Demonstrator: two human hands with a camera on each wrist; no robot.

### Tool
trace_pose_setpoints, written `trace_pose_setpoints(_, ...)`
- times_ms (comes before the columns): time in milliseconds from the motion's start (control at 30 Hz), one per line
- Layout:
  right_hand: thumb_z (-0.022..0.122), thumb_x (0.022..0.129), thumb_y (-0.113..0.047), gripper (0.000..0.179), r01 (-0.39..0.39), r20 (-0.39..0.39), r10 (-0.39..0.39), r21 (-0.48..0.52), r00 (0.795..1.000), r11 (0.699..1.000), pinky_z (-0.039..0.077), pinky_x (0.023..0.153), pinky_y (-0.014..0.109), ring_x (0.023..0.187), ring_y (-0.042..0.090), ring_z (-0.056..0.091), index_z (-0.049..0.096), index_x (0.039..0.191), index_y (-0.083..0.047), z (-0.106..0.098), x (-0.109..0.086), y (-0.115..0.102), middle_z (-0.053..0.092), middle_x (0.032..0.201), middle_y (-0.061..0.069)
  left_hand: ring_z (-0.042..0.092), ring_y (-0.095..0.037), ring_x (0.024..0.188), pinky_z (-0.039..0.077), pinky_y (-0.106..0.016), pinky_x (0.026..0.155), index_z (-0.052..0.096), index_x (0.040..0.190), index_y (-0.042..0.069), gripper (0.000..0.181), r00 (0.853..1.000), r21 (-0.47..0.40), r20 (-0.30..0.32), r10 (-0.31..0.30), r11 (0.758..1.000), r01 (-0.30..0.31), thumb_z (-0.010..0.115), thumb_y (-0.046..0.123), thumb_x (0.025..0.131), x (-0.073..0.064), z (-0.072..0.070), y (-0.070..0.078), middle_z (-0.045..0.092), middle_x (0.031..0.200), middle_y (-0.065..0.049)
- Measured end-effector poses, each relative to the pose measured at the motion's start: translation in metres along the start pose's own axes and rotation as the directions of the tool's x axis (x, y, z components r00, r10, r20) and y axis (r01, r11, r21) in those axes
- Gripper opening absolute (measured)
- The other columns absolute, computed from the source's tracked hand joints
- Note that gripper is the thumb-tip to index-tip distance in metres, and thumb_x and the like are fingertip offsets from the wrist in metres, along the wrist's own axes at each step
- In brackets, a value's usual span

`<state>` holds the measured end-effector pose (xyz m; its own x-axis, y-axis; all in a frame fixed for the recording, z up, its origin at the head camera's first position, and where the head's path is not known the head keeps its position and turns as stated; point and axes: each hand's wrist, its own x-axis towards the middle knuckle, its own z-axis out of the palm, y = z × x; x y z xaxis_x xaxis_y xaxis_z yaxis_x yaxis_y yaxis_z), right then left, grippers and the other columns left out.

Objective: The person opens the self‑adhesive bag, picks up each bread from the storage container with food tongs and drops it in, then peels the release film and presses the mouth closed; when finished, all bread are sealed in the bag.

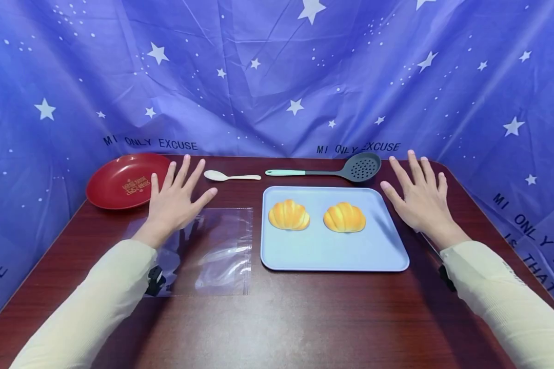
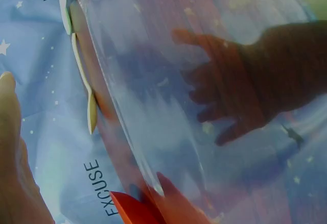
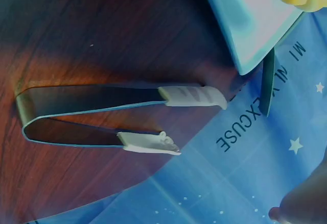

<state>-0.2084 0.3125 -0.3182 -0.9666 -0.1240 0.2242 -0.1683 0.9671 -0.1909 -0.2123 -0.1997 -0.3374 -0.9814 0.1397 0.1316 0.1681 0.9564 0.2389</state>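
Observation:
My left hand is held with fingers spread above a clear plastic bag, which lies flat on the table. Spread likewise, my right hand hovers just right of a pale blue tray. Neither hand holds anything. On the tray sit two golden croissants, one on the left and one on the right. Beneath my right hand, the right wrist view has a pair of metal tongs with whitish tips, lying with arms apart; the forearm mostly hides them in the head view.
A red plate with gold lettering lies at the back left. Along the back edge are a small cream spoon and a dark slotted skimmer with a mint handle. A blue starry cloth hangs behind and beside the brown table.

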Motion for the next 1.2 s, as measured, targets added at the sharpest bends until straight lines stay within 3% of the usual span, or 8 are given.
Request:
trace_pose_setpoints(267, 0.042, 0.107, -0.046, 0.064, 0.079, -0.11, -0.076, 0.019, 0.991, 0.997, 0.002, 0.118, 0.068, 0.154, 0.038, 0.006, 0.025, 0.162, -0.016, -0.003, 0.002, -0.021, 0.011, 0.169, 0.017, -0.004, -0.038, 0.155, -0.014, -0.064, 0.117, 0.005, 0.164, 0.033, 0.082, 0.998, 0.021, 0.028, 0.057, 0.998, -0.057, 0.036, 0.071, 0.099, -0.008, -0.006, -0.001, -0.002, 0.171, -0.006)
trace_pose_setpoints(633, 0.057, 0.104, -0.031, 0.058, 0.248, -0.219, -0.224, 0.089, 0.95, 0.965, 0.023, 0.114, 0.065, 0.147, 0.042, 0.031, 0.04, 0.156, -0.01, -0.002, 0.0, -0.072, 0.031, 0.162, 0.019, 0.007, -0.042, 0.154, 0.0, -0.068, 0.118, 0.02, 0.164, 0.024, 0.082, 0.977, 0.039, 0.071, 0.202, 0.978, -0.205, 0.05, 0.063, 0.099, -0.028, -0.005, 0.0, 0.008, 0.17, -0.01)
trace_pose_setpoints(900, 0.061, 0.102, -0.03, 0.058, 0.324, -0.217, -0.292, 0.127, 0.931, 0.938, 0.026, 0.115, 0.063, 0.146, 0.039, 0.034, 0.043, 0.155, -0.014, 0.006, -0.003, -0.112, 0.034, 0.162, 0.014, 0.014, -0.043, 0.152, 0.004, -0.068, 0.118, 0.026, 0.162, 0.023, 0.086, 0.96, 0.002, 0.163, 0.227, 0.973, -0.231, 0.057, 0.066, 0.094, -0.044, 0.001, -0.006, 0.013, 0.17, -0.011)
trace_pose_setpoints(1200, 0.06, 0.102, -0.043, 0.067, 0.342, -0.075, -0.334, 0.175, 0.94, 0.923, 0.016, 0.122, 0.056, 0.153, 0.034, 0.021, 0.035, 0.16, -0.02, 0.02, -0.009, -0.15, 0.023, 0.167, 0.01, 0.02, -0.046, 0.15, 0.011, -0.073, 0.115, 0.03, 0.161, 0.02, 0.098, 0.933, -0.039, 0.276, 0.23, 0.973, -0.228, 0.066, 0.07, 0.085, -0.05, 0.006, -0.015, 0.02, 0.167, -0.017)
